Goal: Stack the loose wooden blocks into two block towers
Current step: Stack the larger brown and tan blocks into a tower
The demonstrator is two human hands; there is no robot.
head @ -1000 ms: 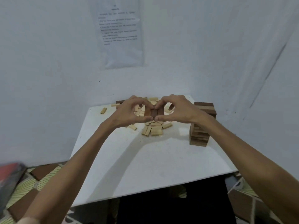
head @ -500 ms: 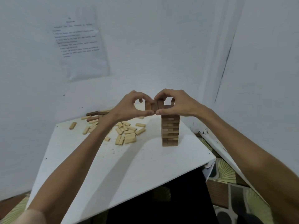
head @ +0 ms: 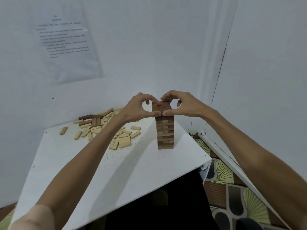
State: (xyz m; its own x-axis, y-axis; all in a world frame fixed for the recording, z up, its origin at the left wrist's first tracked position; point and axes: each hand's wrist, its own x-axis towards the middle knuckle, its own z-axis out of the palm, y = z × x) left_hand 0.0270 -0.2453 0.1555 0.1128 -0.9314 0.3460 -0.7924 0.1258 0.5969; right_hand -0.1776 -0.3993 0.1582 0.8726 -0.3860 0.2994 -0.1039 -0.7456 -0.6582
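A block tower (head: 165,133) of dark and light wooden layers stands near the right edge of the white table (head: 93,171). Right at its top sits a row of dark wooden blocks (head: 161,106), pinched from both sides between thumbs and fingers. My left hand (head: 137,107) holds the row's left side and my right hand (head: 181,105) holds its right side. I cannot tell whether the row rests on the tower or hovers just above it. A pile of loose wooden blocks (head: 103,128) lies on the far left part of the table, mostly light with a few dark ones.
A single light block (head: 63,130) lies apart at the pile's left. White walls close in behind and to the right, with a printed paper sheet (head: 66,45) taped up. The table's right corner (head: 206,163) ends close to the tower; patterned floor lies beyond.
Both hands carried the row of dark blocks from over the loose pile rightward to the top of the tower. The camera view swung right with them.
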